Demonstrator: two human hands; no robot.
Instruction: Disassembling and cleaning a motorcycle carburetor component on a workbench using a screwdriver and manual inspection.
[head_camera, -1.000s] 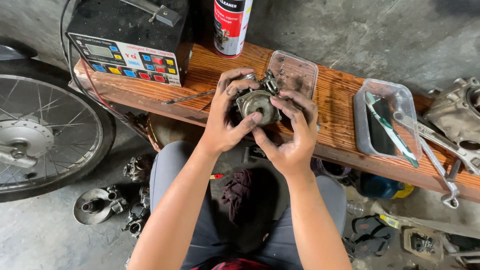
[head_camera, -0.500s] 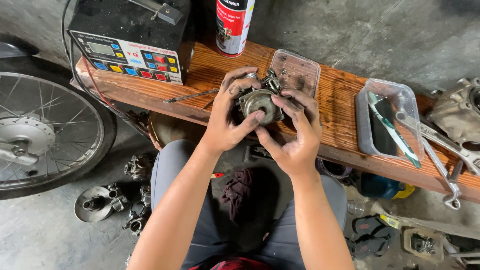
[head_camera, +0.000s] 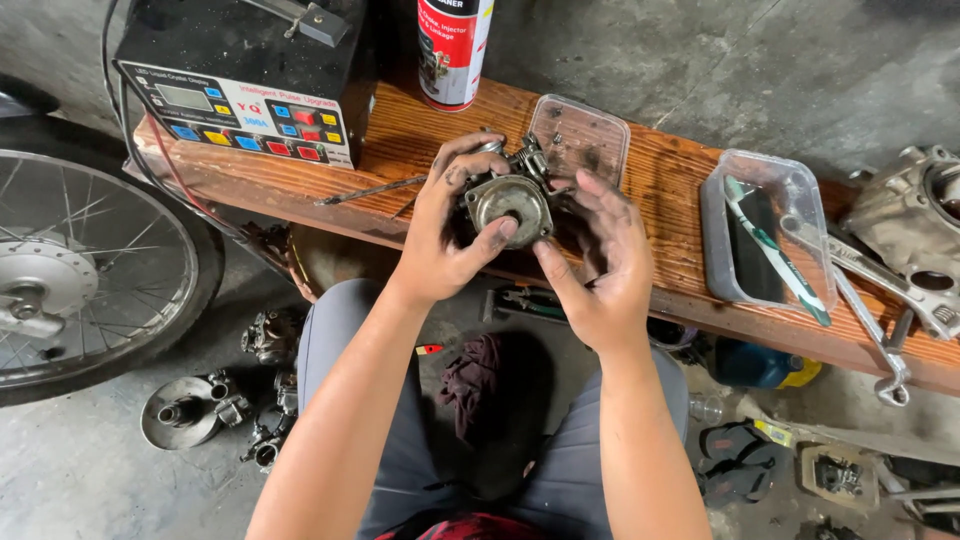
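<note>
A person seated at a wooden surface holds a small, grimy metal carburettor above its near edge, just in front of an upside-down clear plastic tub. The left hand has the carburettor in its grip, fingers curled over the top and the thumb pressed on the round face. The right hand is released, palm open and fingers spread, just beside the carburettor's right side; whether it touches the part cannot be told. Beyond the carburettor on the surface stands a red-and-white spray can, with a black battery charger to the left of it. Well to the right of the carburettor, a clear tray holds a green-handled brush, and spanners lie beside it. A spoked wheel stands on the floor to the left.
</note>
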